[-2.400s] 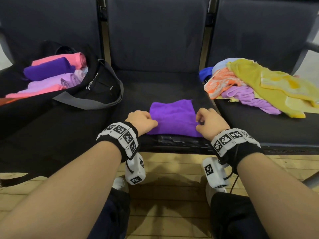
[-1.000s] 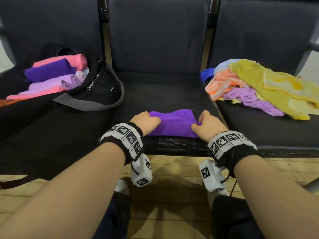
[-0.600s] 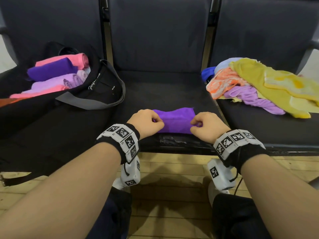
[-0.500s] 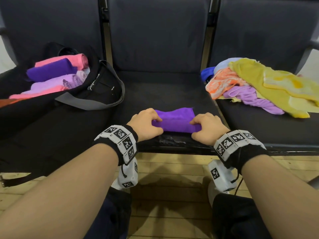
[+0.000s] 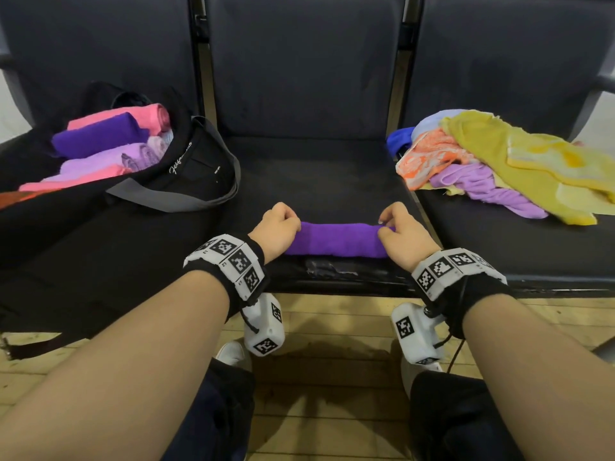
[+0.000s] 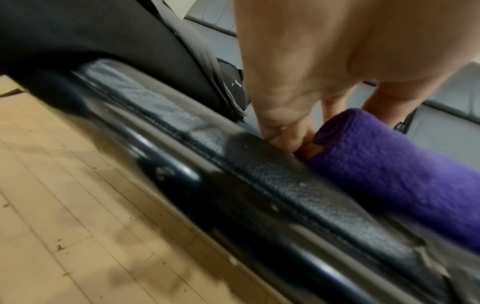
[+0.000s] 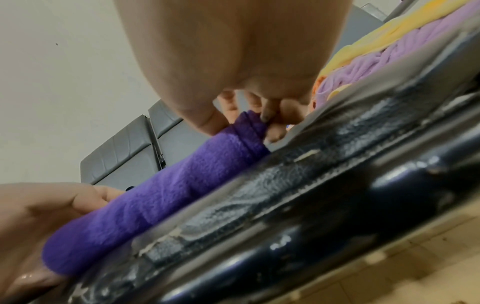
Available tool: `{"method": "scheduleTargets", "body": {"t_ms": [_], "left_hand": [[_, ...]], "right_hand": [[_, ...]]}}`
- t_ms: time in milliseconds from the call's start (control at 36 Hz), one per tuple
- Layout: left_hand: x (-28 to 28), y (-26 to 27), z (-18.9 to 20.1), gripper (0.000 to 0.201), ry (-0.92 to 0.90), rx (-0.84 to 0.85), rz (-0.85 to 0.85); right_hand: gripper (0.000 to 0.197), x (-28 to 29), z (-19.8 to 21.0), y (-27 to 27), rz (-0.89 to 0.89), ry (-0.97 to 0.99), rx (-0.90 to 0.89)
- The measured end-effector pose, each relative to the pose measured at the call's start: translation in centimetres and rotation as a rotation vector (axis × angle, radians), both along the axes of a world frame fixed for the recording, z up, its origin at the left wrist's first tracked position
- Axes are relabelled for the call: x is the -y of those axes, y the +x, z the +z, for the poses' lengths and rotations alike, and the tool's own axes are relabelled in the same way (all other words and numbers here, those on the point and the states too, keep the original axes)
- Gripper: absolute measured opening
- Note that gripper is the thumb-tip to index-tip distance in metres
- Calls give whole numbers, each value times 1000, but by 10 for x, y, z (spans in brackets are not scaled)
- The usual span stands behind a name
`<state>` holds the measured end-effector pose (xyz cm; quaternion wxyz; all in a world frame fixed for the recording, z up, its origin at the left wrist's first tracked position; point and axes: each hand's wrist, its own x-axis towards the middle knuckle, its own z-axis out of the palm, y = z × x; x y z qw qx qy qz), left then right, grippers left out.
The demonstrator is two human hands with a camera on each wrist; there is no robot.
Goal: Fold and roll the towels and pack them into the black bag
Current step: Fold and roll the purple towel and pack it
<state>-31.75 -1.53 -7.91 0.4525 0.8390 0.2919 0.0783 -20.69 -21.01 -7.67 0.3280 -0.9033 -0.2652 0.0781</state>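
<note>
A dark purple towel (image 5: 336,239) lies rolled into a tight cylinder near the front edge of the middle seat (image 5: 319,181). My left hand (image 5: 278,229) grips its left end with curled fingers, and my right hand (image 5: 401,232) pinches its right end. The left wrist view shows the purple towel (image 6: 389,170) with my left hand (image 6: 291,135) at its end. In the right wrist view the roll (image 7: 166,191) runs along the seat edge, my right hand (image 7: 267,121) pinching its far end. The black bag (image 5: 186,168) lies open on the left seat, holding several rolled towels (image 5: 109,141).
A loose pile of unfolded towels (image 5: 499,164), yellow, lilac, orange and blue, lies on the right seat. The bag's grey strap (image 5: 173,201) drapes toward the middle seat. Wooden floor (image 5: 332,327) lies below the seat's worn front edge (image 5: 336,271).
The folded purple towel has been rolled away from me into a tight cylinder. Both hands moved with the roll and stay at its two ends.
</note>
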Motion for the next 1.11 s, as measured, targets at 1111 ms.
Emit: {"method": "scheduleTargets", "body": {"t_ms": [1111], "left_hand": [[-4, -5, 7, 40, 154, -170, -61]], "right_hand": [[30, -2, -1, 8, -123, -201, 43]]}}
